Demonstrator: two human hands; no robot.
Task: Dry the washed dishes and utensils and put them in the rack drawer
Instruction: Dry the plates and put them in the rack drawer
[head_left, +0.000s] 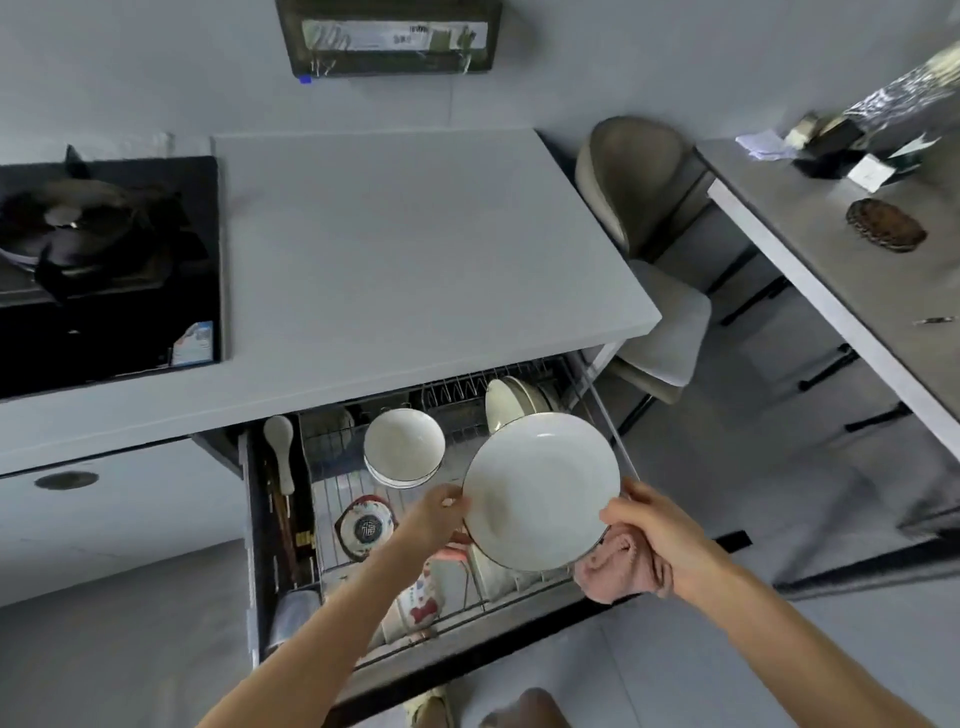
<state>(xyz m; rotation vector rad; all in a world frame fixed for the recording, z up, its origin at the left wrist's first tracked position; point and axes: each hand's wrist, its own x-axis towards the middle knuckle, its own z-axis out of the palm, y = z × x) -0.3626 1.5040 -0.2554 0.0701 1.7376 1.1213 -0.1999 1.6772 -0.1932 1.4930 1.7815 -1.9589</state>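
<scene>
Both hands, left hand (439, 512) and right hand (647, 525), which apparently also holds a pink cloth (621, 569), grip a white plate (540, 491) over the rack drawer (337, 499), next needing a free slot.

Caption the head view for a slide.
A white plate held by left hand and right hand above the open rack drawer; the right also grips a pink cloth.

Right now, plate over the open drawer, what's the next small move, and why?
Probably tip the white plate on edge and lower it toward the upright plates at the back of the rack. The left hand and right hand grip its rim, the pink cloth bunched beneath.
</scene>
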